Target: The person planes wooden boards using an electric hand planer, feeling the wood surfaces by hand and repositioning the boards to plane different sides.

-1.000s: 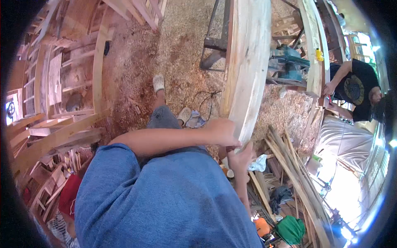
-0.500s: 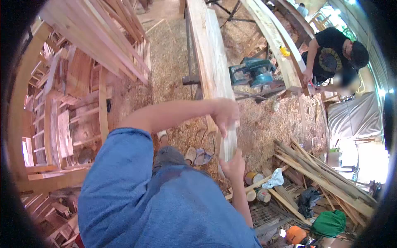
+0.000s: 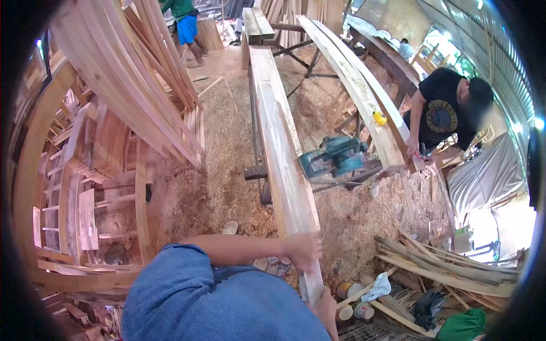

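A long pale wooden board (image 3: 278, 136) lies lengthwise on a wider plank (image 3: 291, 128), which runs from the upper middle towards the person's body. My left hand (image 3: 303, 250) is closed over the board near its close end, fingers wrapped over the right edge. Lower down, at the board's near end, my right hand (image 3: 325, 307) grips its right side, partly hidden by the blue shirt. A green power planer (image 3: 334, 157) rests just right of the boards.
A co-worker (image 3: 446, 116) in a black shirt bends over a beam (image 3: 364, 96) bearing a yellow tape measure (image 3: 379, 118). Another person (image 3: 186, 25) stands at the back left. Leaning planks (image 3: 119, 85) fill the left. Scrap wood (image 3: 443, 261), cans and cloths lie at lower right.
The view has tilted up, showing more of the far end. Both hands appear lower in the picture, still on the board.
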Action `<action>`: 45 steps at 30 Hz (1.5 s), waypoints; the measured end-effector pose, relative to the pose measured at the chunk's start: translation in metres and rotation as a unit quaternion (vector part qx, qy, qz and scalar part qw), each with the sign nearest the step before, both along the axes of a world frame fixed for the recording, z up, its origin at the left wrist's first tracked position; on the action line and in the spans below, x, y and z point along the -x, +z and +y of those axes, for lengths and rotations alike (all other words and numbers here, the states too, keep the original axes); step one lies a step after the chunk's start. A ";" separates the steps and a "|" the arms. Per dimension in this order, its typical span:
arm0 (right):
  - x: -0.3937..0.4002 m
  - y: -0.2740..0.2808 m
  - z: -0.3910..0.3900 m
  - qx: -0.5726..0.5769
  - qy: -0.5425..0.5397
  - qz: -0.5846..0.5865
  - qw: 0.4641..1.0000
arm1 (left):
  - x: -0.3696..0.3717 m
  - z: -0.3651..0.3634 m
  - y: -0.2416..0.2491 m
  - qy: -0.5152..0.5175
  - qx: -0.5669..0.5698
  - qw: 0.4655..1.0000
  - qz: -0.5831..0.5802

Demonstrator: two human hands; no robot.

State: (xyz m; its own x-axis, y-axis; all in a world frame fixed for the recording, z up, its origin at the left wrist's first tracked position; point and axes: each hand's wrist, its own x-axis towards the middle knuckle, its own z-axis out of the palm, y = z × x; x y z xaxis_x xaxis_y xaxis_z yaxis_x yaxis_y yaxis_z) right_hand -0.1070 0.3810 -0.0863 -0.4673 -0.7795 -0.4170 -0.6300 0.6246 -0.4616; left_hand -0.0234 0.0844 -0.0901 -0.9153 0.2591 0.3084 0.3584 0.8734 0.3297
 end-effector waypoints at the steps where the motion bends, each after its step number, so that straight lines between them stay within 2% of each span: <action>1: -0.007 0.015 -0.025 0.013 -0.002 -0.007 1.000 | 0.001 -0.020 0.001 0.004 0.009 1.000 -0.014; 2: -0.015 0.032 -0.057 0.026 -0.006 -0.015 1.000 | 0.003 -0.043 0.003 0.007 0.018 0.999 -0.028; 4: -0.020 0.038 -0.113 0.023 -0.011 0.008 1.000 | 0.005 -0.095 -0.006 0.009 0.030 0.999 0.020; 8: -0.014 0.030 -0.217 0.059 0.023 0.003 0.998 | 0.014 -0.199 -0.002 0.146 0.003 0.984 -0.101; 10: -0.016 0.028 -0.272 0.096 0.027 -0.003 0.995 | 0.014 -0.238 0.038 0.310 -0.164 0.914 -0.204; 12: -0.015 0.024 -0.325 0.165 0.039 0.000 0.986 | 0.020 -0.291 0.020 0.433 0.020 0.898 -0.076; 13: -0.012 0.010 -0.349 0.212 0.067 0.021 0.975 | 0.026 -0.311 0.013 0.508 0.003 0.859 -0.058; 14: -0.004 0.002 -0.374 0.292 0.065 -0.015 0.954 | 0.031 -0.327 0.008 0.579 -0.014 0.814 -0.038; 15: 0.005 0.003 -0.398 0.369 0.063 -0.049 0.926 | 0.031 -0.335 0.015 0.583 -0.006 0.812 -0.044; 17: 0.034 0.013 -0.434 0.405 -0.095 -0.070 0.907 | 0.032 -0.350 0.026 0.592 0.004 0.804 -0.053; 19: 0.066 0.022 -0.469 0.455 -0.282 0.050 0.843 | 0.035 -0.360 0.016 0.595 0.004 0.803 -0.040; 22: 0.153 -0.026 -0.505 0.435 -0.431 -0.031 0.790 | 0.039 -0.363 0.007 0.594 -0.001 0.803 -0.039; 25: 0.165 -0.003 -0.530 0.443 -0.531 -0.304 0.655 | 0.037 -0.366 0.007 0.595 -0.009 0.803 -0.044; 28: 0.173 0.024 -0.534 0.388 -0.553 -0.358 0.645 | 0.037 -0.367 0.005 0.593 -0.011 0.804 -0.042; 30: 0.203 0.003 -0.532 0.374 -0.480 -0.382 0.696 | 0.036 -0.365 0.006 0.592 -0.013 0.805 -0.043; 31: 0.216 -0.006 -0.527 0.349 -0.456 -0.408 0.710 | 0.037 -0.366 0.002 0.594 -0.018 0.804 -0.012; 33: 0.233 -0.003 -0.507 0.290 -0.448 -0.444 0.720 | 0.031 -0.363 0.008 0.583 -0.022 0.811 -0.041; 34: 0.233 0.001 -0.492 0.286 -0.378 -0.412 0.778 | 0.032 -0.366 0.013 0.577 -0.024 0.815 -0.048; 36: 0.226 0.045 -0.444 0.261 -0.236 -0.321 0.879 | 0.035 -0.375 0.000 0.585 -0.018 0.810 -0.035; 37: 0.192 0.088 -0.427 0.225 -0.256 -0.285 0.896 | 0.037 -0.373 -0.009 0.581 -0.022 0.813 -0.036; 38: 0.181 0.106 -0.403 0.207 -0.230 -0.256 0.916 | 0.036 -0.367 0.003 0.580 -0.046 0.813 -0.026; 39: 0.172 0.119 -0.374 0.181 -0.207 -0.229 0.934 | 0.039 -0.370 -0.007 0.585 -0.024 0.810 -0.046; 40: 0.163 0.133 -0.347 0.150 -0.180 -0.205 0.950 | 0.041 -0.370 -0.012 0.605 0.016 0.796 -0.025; 41: 0.146 0.155 -0.326 0.122 -0.179 -0.195 0.957 | 0.039 -0.373 -0.019 0.593 0.027 0.805 -0.009; 43: 0.114 0.188 -0.279 0.101 -0.226 -0.203 0.947 | 0.032 -0.371 -0.010 0.583 0.090 0.807 -0.027; 45: 0.084 0.212 -0.241 0.094 -0.253 -0.204 0.941 | 0.033 -0.370 -0.008 0.586 0.083 0.806 -0.019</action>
State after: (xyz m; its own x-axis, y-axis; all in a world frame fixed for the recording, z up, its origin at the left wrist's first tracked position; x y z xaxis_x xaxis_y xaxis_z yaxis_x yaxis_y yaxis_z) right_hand -0.1913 0.1396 0.1254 -0.6294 -0.5774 -0.5200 -0.0197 0.6808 -0.7322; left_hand -0.0569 -0.2859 -0.0981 -0.5701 -0.7548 0.3245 -0.7519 0.6385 0.1643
